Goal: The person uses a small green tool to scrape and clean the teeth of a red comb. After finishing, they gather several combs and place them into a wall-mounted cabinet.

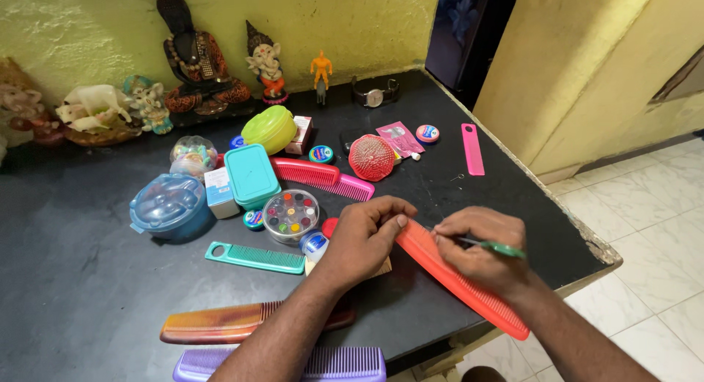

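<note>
Lower right of the frame: your left hand pinches the upper end of the red-orange comb, steadying it flat on the dark table so its teeth face your right hand. That hand is closed on a thin green-handled tool, its tip laid against the comb, apparently between the teeth, though the tip is too small to make out. Your forearm hides part of the brown comb; the purple comb is cut off by the bottom edge; the teal comb lies clear, left of centre
</note>
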